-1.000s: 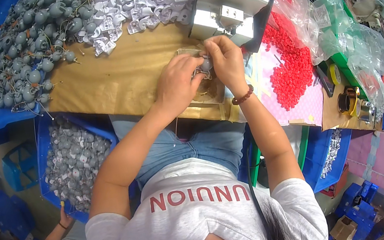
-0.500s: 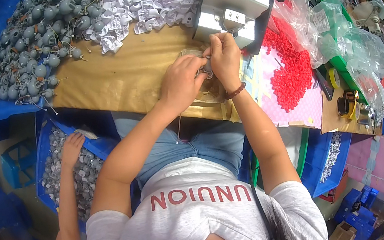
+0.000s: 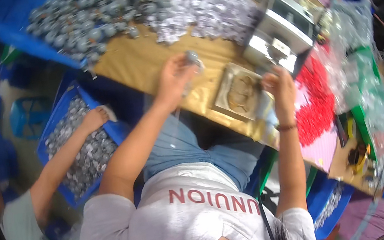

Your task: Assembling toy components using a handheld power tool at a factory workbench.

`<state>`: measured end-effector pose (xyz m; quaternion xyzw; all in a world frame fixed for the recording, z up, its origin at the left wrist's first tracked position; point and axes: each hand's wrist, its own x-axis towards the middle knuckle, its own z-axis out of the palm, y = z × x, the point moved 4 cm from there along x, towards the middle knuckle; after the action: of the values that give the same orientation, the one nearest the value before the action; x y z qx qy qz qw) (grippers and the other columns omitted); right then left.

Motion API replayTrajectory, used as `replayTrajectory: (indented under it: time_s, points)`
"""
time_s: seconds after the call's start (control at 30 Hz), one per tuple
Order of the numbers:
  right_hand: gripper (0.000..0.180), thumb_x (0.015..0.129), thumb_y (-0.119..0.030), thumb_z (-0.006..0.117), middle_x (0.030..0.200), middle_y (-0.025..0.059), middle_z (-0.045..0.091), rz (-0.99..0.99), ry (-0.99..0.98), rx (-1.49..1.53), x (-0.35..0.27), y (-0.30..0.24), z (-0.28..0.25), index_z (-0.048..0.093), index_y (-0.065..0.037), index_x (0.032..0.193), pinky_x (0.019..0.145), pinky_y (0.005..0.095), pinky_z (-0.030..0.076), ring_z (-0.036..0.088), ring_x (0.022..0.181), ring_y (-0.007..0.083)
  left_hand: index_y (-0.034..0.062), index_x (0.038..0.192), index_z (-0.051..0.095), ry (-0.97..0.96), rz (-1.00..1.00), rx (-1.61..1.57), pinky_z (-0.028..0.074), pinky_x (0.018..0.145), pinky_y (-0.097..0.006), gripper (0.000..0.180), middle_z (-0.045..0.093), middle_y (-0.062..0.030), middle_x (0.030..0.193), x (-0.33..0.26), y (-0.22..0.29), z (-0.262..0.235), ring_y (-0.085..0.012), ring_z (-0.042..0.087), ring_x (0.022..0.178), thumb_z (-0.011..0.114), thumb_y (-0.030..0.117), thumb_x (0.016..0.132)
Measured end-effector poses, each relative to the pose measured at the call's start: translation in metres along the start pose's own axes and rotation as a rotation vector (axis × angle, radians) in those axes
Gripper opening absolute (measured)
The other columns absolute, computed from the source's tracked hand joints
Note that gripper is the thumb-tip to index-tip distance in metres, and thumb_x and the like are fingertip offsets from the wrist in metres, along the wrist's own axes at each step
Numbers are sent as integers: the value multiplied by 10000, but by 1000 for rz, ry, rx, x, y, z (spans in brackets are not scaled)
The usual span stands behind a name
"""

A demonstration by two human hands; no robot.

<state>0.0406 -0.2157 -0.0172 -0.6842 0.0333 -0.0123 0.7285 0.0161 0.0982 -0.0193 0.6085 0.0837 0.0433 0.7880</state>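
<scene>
Fingers of the left hand (image 3: 172, 75) pinch a small grey part (image 3: 192, 58) above the tabletop (image 3: 142, 62); it looks light, stiff, easily dropped. Right hand (image 3: 279, 87) grips something unclear.

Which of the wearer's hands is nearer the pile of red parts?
Right. The right hand hangs just beside the red parts; the left hand, holding a small silvery piece, is across the shallow tray.

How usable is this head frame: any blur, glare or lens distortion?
Head view: motion blur smears everything; the left hand pinching a small grey part is soft; the right hand likewise; glare whitens the grey metal machine; fisheye bends the brown cardboard-covered table edge; black corners.
</scene>
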Motion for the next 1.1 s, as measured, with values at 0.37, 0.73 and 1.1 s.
replayTrajectory:
  time_s: [0.37,0.73,1.1]
  points:
    - [200,1036,-181,539,846,31,640,-46,75,-322,-46,37,-92,627,-1,1035,651,215,460,550,714,85,92,1090,610,1045,58,-749,558,624,-350,165,652,-100,936,-78,39,-502,-217,643,779,597,109,926]
    - [251,1041,-236,542,891,35,647,21,48,-428,-42,43,-102,617,-3,1095,675,226,457,580,775,98,89,1076,636,1500,238,-718,575,743,-394,190,673,-105,1031,-273,26,-616,-213,653,876,561,86,901]
    - [239,1047,-225,530,893,19,629,-40,49,-451,-49,38,-95,625,-8,1085,695,225,442,541,773,83,68,1170,588,1796,-429,-417,538,835,-408,244,667,-104,1073,-311,9,-585,-228,643,981,519,80,936]
